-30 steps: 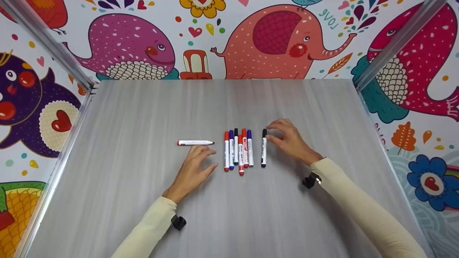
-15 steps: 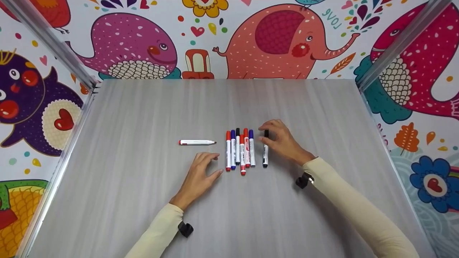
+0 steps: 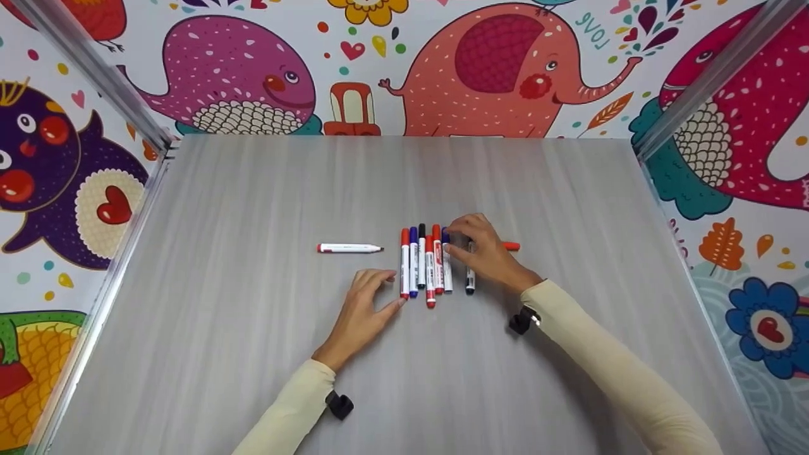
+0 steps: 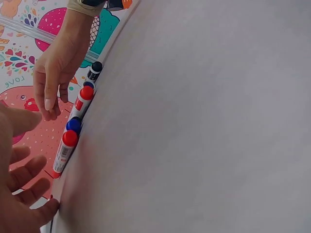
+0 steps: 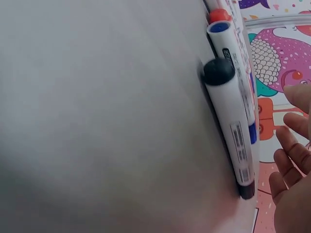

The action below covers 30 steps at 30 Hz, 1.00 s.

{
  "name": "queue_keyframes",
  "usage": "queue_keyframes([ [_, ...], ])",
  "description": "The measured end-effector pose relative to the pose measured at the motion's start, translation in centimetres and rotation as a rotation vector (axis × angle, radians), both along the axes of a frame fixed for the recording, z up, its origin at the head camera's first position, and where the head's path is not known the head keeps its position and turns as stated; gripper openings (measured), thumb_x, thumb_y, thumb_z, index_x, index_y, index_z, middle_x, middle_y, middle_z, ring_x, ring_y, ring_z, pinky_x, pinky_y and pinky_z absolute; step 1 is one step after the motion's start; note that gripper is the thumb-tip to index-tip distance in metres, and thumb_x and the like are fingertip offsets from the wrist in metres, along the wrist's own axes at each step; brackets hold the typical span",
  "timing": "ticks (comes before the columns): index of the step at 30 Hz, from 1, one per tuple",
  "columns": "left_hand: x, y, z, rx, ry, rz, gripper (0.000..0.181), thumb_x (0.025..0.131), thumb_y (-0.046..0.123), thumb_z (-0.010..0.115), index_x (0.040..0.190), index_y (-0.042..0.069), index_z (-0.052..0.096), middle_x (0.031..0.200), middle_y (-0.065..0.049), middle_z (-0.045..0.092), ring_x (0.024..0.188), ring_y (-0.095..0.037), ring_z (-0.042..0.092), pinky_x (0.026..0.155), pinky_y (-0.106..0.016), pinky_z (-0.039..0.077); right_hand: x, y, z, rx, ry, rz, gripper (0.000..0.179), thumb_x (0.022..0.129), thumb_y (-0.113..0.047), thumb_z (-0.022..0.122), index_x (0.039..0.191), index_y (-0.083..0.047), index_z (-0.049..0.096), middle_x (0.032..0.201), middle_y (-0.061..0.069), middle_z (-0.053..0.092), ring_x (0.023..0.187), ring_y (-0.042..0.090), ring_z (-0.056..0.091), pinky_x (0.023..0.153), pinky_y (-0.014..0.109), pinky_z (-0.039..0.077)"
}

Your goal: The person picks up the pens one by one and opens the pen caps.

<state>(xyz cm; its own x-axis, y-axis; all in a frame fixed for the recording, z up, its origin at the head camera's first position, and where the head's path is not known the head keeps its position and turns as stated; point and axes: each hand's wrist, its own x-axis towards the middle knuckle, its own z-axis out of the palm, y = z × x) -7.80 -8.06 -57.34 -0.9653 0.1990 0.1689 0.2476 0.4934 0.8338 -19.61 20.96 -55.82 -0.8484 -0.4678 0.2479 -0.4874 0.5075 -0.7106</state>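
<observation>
A row of several whiteboard markers with red, blue and black caps, such as the leftmost red marker (image 3: 405, 264), lies side by side mid-table. My left hand (image 3: 361, 313) is at its left side, fingers loosely bent, thumb tip right at that marker's lower end. My right hand (image 3: 493, 256) hovers over the row's right side, fingers apart; its fingertips overlap the blue-capped marker (image 3: 447, 272). Beneath that hand lies a black-capped marker (image 3: 470, 278), partly hidden; in the right wrist view the black marker (image 5: 228, 121) is apart from the fingers (image 5: 291, 150). Both hands hold nothing.
An uncapped marker (image 3: 349, 248) with a red rear end lies crosswise left of the row. A red cap (image 3: 512, 246) shows just right of my right hand. The grey table (image 3: 284, 189) ends at printed cartoon walls and metal rails.
My right hand has moved left, from beside the black marker to over the row's right end, uncovering the red cap. My left hand has moved away from the uncapped marker towards the row.
</observation>
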Motion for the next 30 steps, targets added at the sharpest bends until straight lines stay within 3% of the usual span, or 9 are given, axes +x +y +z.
queue_keyframes([
  [11, -0.1, 0.4, -1.0, -0.025, 0.113, 0.017, 0.045, 0.096, 0.012, 0.087, 0.136, 0.003, 0.071, 0.13, -0.005, 0.066, 0.125, -0.024, 0.055, 0.106, -0.042, 0.051, -0.2, -1.7, -0.3, 0.015, -0.027, 0.044, 0.035, 0.101, -0.016, 0.082, 0.133, -0.002, 0.075, 0.135, 0.014, 0.066, 0.131, 0.034, 0.051, 0.113, 0.054, 0.043],
  [24, -0.3, 0.9, -1.7, -0.058, 0.201, 0.015, 0.046, 0.092, 0.01, 0.09, 0.133, 0.002, 0.071, 0.127, -0.009, 0.067, 0.131, -0.029, 0.052, 0.112, -0.047, 0.045, -0.7, -3.3, -0.9, 0.013, -0.001, 0.087, 0.034, 0.101, -0.018, 0.082, 0.129, 0.0, 0.075, 0.135, 0.017, 0.066, 0.133, 0.036, 0.049, 0.115, 0.055, 0.039],
  [30, -0.6, 1.3, -1.9, -0.086, 0.208, 0.031, 0.044, 0.092, 0.009, 0.089, 0.132, 0.002, 0.071, 0.127, -0.008, 0.066, 0.131, -0.028, 0.051, 0.112, -0.046, 0.046, -0.6, -3.8, -0.9, 0.022, -0.018, 0.072, 0.037, 0.101, -0.02, 0.083, 0.133, -0.003, 0.075, 0.14, 0.015, 0.063, 0.137, 0.035, 0.046, 0.115, 0.055, 0.041],
])
